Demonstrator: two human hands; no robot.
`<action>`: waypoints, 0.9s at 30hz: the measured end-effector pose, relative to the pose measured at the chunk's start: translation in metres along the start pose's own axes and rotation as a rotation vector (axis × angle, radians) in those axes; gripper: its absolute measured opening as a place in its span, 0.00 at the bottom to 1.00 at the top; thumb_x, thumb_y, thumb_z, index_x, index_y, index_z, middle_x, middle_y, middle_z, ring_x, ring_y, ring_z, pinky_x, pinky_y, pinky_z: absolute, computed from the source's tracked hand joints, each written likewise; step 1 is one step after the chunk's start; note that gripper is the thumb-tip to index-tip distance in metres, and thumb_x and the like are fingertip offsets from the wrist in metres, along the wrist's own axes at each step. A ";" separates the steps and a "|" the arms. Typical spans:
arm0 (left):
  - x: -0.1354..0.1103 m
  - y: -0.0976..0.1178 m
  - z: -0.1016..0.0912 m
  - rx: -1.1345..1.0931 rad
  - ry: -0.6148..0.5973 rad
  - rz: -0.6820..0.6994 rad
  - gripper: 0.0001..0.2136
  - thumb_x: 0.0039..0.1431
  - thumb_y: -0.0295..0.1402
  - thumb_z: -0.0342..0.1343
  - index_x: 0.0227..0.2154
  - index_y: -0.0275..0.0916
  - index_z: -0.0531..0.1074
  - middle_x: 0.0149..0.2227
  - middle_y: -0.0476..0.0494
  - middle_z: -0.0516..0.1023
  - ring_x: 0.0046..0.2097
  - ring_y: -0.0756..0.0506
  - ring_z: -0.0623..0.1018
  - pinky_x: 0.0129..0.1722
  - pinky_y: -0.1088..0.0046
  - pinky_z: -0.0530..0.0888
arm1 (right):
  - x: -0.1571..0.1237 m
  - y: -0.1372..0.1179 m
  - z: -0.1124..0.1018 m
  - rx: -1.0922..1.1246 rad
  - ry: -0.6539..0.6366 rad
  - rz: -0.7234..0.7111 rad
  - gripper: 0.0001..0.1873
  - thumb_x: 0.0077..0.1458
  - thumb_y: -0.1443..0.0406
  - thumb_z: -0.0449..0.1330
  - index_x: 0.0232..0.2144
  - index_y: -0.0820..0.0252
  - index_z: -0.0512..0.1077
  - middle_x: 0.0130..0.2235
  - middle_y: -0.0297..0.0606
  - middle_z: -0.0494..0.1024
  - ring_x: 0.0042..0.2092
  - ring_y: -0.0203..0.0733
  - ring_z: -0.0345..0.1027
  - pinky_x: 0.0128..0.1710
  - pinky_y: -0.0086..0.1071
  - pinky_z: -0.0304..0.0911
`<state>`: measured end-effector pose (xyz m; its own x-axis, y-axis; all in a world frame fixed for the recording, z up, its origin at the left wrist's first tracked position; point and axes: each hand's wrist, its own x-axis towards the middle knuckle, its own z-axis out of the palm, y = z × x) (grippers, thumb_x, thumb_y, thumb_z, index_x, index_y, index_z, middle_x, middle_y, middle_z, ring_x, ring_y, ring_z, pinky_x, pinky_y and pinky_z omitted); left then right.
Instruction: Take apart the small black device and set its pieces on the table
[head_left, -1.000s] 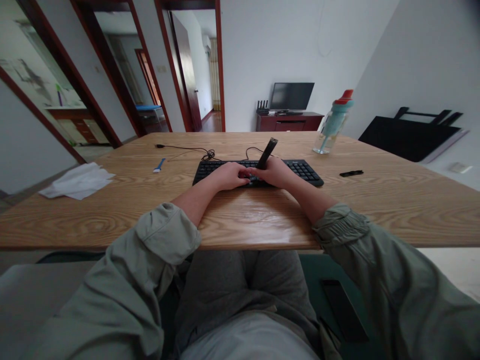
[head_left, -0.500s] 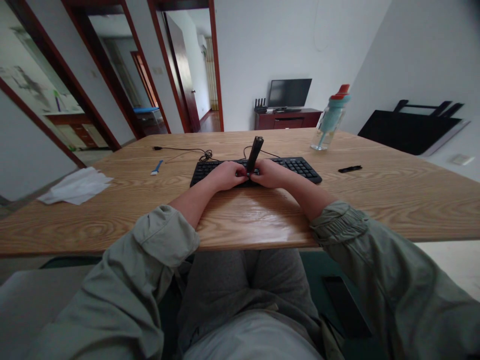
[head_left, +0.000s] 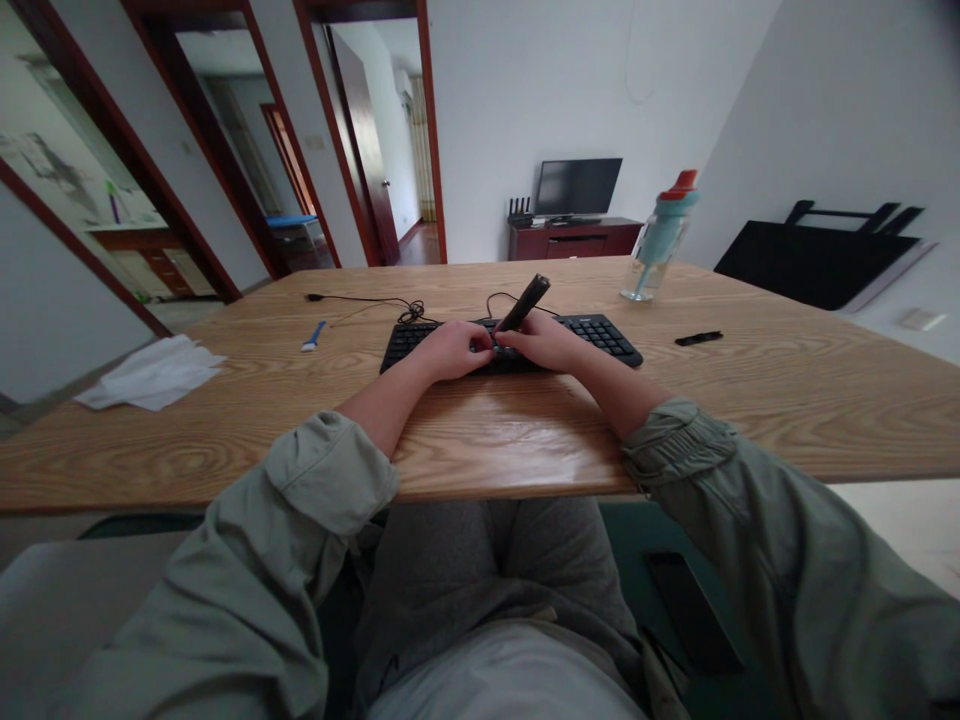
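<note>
A black keyboard (head_left: 600, 338) lies on the wooden table in front of me, with both hands over its middle. My right hand (head_left: 551, 340) is closed around the lower end of a thick black stick-like tool (head_left: 529, 300), which leans to the right with its top end up. The tool's lower tip, at the keys, is hidden by the fingers. Resting on the keyboard just left of it, my left hand (head_left: 454, 350) has its thumb and fingers curled together close to the keys. Whatever may be between those fingers is too small to make out.
A small blue-and-white brush (head_left: 313, 336) and crumpled white tissue (head_left: 156, 372) lie to the left. Behind the keyboard runs its coiled cable (head_left: 412, 311). On the right stand a water bottle (head_left: 658, 240) and, nearer, a thin black strip-like object (head_left: 698, 338).
The black tool has tipped from nearly upright to a clear lean toward the right. My right fingers have shifted slightly with it; the left hand has hardly moved.
</note>
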<state>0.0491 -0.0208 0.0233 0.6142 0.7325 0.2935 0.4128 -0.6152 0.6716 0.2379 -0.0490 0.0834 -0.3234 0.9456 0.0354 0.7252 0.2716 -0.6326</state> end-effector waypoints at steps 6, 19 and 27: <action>0.000 0.004 -0.002 0.014 -0.088 0.069 0.12 0.60 0.35 0.55 0.37 0.38 0.82 0.35 0.44 0.83 0.36 0.46 0.78 0.40 0.72 0.71 | 0.002 -0.005 0.003 -0.003 0.188 -0.024 0.14 0.55 0.55 0.59 0.33 0.61 0.72 0.33 0.39 0.76 0.38 0.44 0.69 0.42 0.38 0.64; 0.001 -0.004 -0.004 0.017 -0.057 -0.007 0.11 0.57 0.35 0.57 0.38 0.39 0.82 0.38 0.44 0.84 0.38 0.45 0.79 0.39 0.72 0.71 | 0.006 -0.013 0.012 -0.043 0.168 -0.016 0.07 0.49 0.62 0.57 0.29 0.60 0.69 0.30 0.36 0.73 0.34 0.41 0.65 0.36 0.34 0.59; 0.001 -0.002 -0.006 0.028 -0.084 -0.003 0.12 0.58 0.37 0.57 0.38 0.39 0.83 0.31 0.46 0.83 0.33 0.46 0.77 0.36 0.72 0.69 | 0.009 -0.016 0.015 -0.049 0.181 -0.029 0.05 0.48 0.63 0.56 0.28 0.58 0.66 0.28 0.34 0.71 0.33 0.40 0.63 0.36 0.34 0.59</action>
<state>0.0445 -0.0174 0.0263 0.6668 0.7080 0.2327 0.4323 -0.6218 0.6530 0.2142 -0.0478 0.0829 -0.2333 0.9529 0.1941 0.7472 0.3033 -0.5913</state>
